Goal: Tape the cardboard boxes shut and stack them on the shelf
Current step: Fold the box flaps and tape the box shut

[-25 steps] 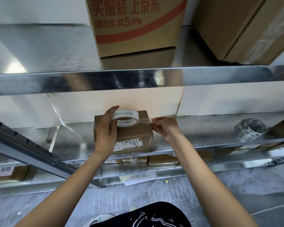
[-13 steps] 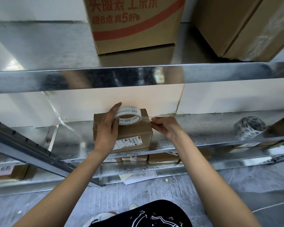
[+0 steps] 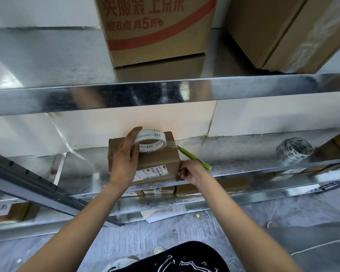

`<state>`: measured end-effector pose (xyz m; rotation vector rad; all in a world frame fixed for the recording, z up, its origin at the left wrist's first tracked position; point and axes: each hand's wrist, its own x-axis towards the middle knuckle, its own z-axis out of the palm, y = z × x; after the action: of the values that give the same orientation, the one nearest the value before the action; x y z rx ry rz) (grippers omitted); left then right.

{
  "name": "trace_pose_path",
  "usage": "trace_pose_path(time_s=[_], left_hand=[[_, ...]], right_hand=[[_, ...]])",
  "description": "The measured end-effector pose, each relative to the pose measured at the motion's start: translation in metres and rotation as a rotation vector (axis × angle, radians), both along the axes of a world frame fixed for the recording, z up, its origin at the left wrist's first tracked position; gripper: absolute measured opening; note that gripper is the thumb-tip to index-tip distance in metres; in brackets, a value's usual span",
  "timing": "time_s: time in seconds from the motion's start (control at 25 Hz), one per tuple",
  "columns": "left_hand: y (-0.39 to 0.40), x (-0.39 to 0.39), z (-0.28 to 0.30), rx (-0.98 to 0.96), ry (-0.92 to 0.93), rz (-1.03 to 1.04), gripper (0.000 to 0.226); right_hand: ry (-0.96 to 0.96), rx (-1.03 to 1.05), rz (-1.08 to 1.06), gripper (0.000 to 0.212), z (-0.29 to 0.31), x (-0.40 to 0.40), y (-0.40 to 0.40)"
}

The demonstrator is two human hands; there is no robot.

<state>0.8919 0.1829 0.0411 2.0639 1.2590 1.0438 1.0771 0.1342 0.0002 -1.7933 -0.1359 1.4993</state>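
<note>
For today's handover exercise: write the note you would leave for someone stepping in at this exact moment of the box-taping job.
Left hand: holds the tape roll on top of the small cardboard box.
Right hand: at the box's right side, fingers curled; its grip is unclear. A green cutter lies just behind it.
Box sits on the middle shelf.
Done: tape runs over the top to the right edge.
Left: cut the tape, press it down, stack the box.
</note>
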Motion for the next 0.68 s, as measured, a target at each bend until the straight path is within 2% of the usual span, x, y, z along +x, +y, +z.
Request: trace_pose_path(time_s=[0.04,0.12,0.16,0.24,0.32,0.44,0.56,0.6,0.68], left_hand=[[0.0,-0.001,0.0,-0.005,0.005,0.004,0.041],[0.0,0.001,-0.001,-0.014,0.007,0.013,0.041],[0.0,0.001,-0.001,-0.016,0.006,0.011,0.041],[0.001,0.0,-0.002,-0.014,0.004,0.008,0.042],[0.001,0.001,-0.003,-0.017,0.012,0.01,0.042],[-0.001,0.003,-0.001,-0.022,0.02,0.025,0.043],[-0.001,0.001,0.003,-0.039,0.045,0.043,0.045],[-0.002,0.001,0.004,-0.058,0.046,0.046,0.046],[-0.004,0.006,0.004,-0.096,0.023,0.06,0.047]], right_hand=[[-0.012,0.095,-0.111,0.024,-0.004,-0.004,-0.002],[-0.268,0.296,-0.195,0.016,0.002,-0.007,-0.007],[-0.353,0.393,-0.145,0.022,0.006,-0.011,-0.007],[-0.344,0.554,0.041,0.042,0.015,-0.026,-0.01],[-0.332,0.589,0.149,0.057,0.009,-0.034,-0.011],[-0.34,0.577,0.181,0.05,0.001,-0.028,-0.012],[-0.557,0.477,0.386,0.085,0.007,-0.018,-0.01],[-0.663,0.498,0.453,0.087,0.01,-0.017,-0.01],[-0.909,0.597,0.577,0.076,0.012,-0.019,-0.012]])
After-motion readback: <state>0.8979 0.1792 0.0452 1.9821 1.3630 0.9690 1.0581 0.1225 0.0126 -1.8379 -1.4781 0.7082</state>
